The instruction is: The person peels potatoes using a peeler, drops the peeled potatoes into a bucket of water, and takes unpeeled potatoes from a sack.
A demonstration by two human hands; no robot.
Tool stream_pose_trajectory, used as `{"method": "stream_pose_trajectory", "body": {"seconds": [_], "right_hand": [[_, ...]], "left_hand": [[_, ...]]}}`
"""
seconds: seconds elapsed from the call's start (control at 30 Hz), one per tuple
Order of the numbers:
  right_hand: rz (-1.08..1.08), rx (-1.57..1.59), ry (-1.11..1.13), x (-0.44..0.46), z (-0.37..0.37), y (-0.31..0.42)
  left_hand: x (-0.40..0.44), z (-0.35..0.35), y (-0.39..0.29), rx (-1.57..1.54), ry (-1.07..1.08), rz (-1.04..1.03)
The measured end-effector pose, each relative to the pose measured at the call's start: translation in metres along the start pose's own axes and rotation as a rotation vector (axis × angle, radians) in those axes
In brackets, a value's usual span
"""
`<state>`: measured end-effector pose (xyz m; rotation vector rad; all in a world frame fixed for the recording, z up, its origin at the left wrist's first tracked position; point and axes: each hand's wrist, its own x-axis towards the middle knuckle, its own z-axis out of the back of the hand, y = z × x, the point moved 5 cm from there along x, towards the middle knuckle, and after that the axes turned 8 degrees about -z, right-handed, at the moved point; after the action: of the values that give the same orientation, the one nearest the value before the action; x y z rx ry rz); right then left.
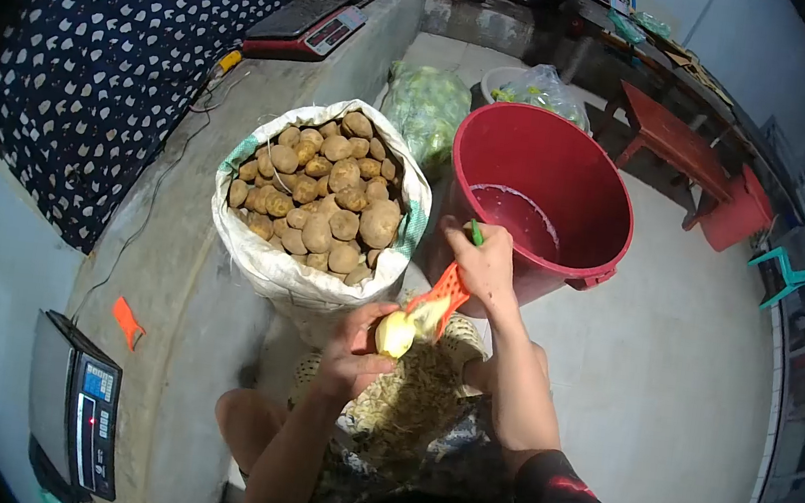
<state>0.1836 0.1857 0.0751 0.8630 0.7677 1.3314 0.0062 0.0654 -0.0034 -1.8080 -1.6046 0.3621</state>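
My left hand [351, 354] is closed around a potato [394, 334], whose pale yellow flesh shows with the skin off. In my right hand [483, 265] is a peeler [451, 285] with an orange perforated body; a bit of green sticks up by the thumb. Its lower end meets the potato's right side, where a pale strip of peel is blurred. Beneath both hands lies a heap of peelings [408, 393] between my feet. Just ahead, a white sack [265, 270] stands full of unpeeled potatoes [318, 231].
A large red tub [549, 139] with some liquid at its bottom stands right of the sack. Behind are bags of green vegetables [426, 104]. The left ledge holds two scales, one black [71, 412], one red [309, 31], and an orange tool [126, 322]. A red bench [678, 135] is farther right.
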Motion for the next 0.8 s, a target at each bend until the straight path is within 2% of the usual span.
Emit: {"method": "stream_pose_trajectory", "body": {"seconds": [0.03, 0.1, 0.17, 0.23, 0.3, 0.33, 0.37, 0.43, 0.47, 0.57, 0.73, 0.8], "right_hand": [[0.134, 0.065, -0.007, -0.014, 0.000, 0.021], [0.407, -0.307, -0.059, -0.029, -0.001, 0.036], [0.398, -0.312, -0.107, -0.016, -0.005, 0.021], [0.399, -0.326, -0.158, -0.002, -0.003, 0.006], [-0.007, -0.178, -0.108, 0.013, 0.002, -0.019], [-0.039, -0.117, -0.031, 0.015, 0.006, -0.020], [-0.036, -0.122, -0.029, 0.014, 0.006, -0.019], [0.109, -0.340, -0.183, 0.007, 0.008, -0.005], [0.011, -0.249, -0.154, 0.009, 0.005, -0.010], [0.081, -0.339, -0.196, 0.009, 0.002, -0.014], [0.027, -0.197, -0.166, 0.005, 0.004, -0.004], [0.037, 0.061, -0.030, 0.000, -0.003, 0.000]], "left_hand": [[0.000, 0.000, 0.002, 0.001, -0.009, -0.015], [-0.001, -0.002, 0.001, 0.049, -0.050, 0.014], [-0.002, 0.003, 0.002, 0.101, -0.075, 0.043], [0.000, 0.003, 0.004, 0.118, 0.047, -0.012], [-0.001, 0.001, -0.001, 0.119, 0.040, 0.028], [-0.003, 0.003, -0.001, 0.068, 0.001, 0.039], [-0.004, 0.005, 0.000, 0.014, -0.041, 0.045], [-0.004, 0.011, 0.004, -0.033, -0.085, 0.058], [-0.003, 0.013, 0.002, 0.006, -0.103, 0.014], [0.000, 0.010, -0.003, 0.010, -0.123, -0.024], [0.002, 0.002, -0.010, -0.039, -0.064, -0.020], [0.003, 0.004, -0.008, -0.015, -0.059, -0.026]]}}
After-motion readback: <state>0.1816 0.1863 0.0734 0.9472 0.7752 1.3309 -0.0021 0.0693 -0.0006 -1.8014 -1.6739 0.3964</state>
